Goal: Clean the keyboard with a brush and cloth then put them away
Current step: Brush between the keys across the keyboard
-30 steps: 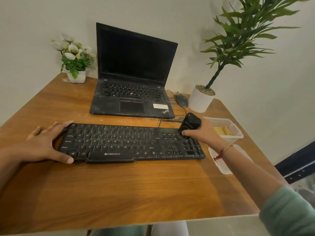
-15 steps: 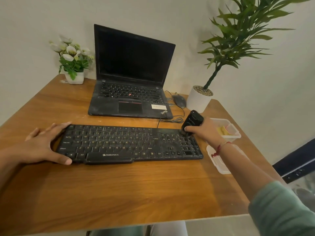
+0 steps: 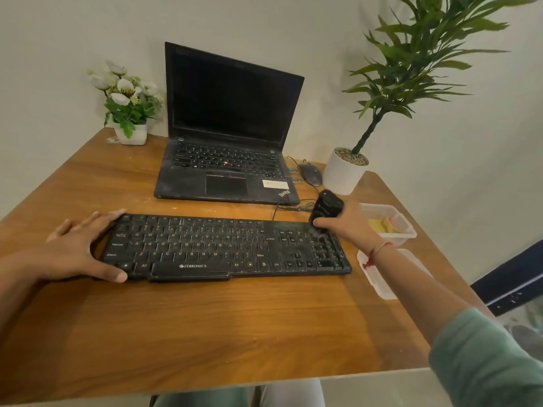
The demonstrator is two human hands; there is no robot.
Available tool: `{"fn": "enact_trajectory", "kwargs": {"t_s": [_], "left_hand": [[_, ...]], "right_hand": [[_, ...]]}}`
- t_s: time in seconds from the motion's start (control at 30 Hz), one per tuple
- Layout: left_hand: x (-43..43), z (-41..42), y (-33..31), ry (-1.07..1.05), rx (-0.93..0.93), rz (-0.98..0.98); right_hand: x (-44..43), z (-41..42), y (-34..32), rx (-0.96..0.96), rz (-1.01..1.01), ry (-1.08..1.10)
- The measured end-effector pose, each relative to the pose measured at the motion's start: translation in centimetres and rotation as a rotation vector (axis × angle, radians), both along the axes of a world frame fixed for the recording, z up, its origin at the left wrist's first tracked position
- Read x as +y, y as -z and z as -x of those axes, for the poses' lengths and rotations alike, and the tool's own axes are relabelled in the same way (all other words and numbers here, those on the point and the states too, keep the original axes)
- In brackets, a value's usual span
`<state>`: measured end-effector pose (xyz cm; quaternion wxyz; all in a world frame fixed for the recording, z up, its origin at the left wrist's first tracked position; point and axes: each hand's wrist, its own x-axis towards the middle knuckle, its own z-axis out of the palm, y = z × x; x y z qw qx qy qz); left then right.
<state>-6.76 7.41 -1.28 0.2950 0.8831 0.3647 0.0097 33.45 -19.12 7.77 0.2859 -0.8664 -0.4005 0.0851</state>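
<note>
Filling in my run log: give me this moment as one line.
phase: brushing | right hand: grips brush, tip on keyboard number pad | left hand: rests on keyboard left end | cloth: in box

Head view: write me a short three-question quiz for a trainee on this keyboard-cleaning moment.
1. True or false: the left hand rests on the left end of the keyboard.
2. Which part of the keyboard does the brush in the right hand touch? A) right end B) space bar C) left end
3. Fill in: the yellow cloth lies in an open clear ___.
Key: 1 true; 2 A; 3 box.
</note>
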Motion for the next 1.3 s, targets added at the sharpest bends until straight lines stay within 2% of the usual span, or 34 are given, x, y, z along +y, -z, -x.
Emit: {"fn": "enact_trajectory", "kwargs": {"t_s": [0.1,0.23,0.3,0.43,0.6,0.73,0.9,1.07,1.23,1.3], "left_hand": [[0.1,0.0,0.1,0.001,0.005,0.002],[0.2,0.1,0.4,0.007,-0.022,-0.013],[0.3,0.1,0.5,0.01,-0.026,-0.017],[0.6,0.1,1.0,0.006,-0.062,-0.044],[0.4,0.1,0.7,0.003,-0.041,-0.053],[0.6,0.0,0.8,-0.002,-0.042,-0.052],[0.2,0.1,0.5,-0.011,0.007,-0.026],[-0.1,0.0,0.0,0.0,0.019,-0.029],[-0.2,0.0,0.0,0.018,0.029,-0.021],[0.0,0.1,0.0,0.016,0.02,-0.029]], "right_hand": [[-0.7,-0.8,-0.6,-0.062,-0.041,0.079],[-1.8,1.2,1.0,0.047,0.063,-0.008],[-2.2,0.5,0.9,0.067,0.046,0.011],[-2.7,-0.3,-0.5,-0.032,-0.003,0.111],[-2.6,2.3,0.3,0.138,0.035,-0.029],[-2.5,0.6,-0.1,-0.014,-0.013,0.086],[-2.5,2.9,0.6,0.049,0.071,-0.047],[-2.5,1.4,0.0,-0.089,0.026,0.058],[-2.9,3.0,0.5,0.021,0.056,-0.015],[-3.2,2.0,0.0,0.014,0.022,0.06]]}}
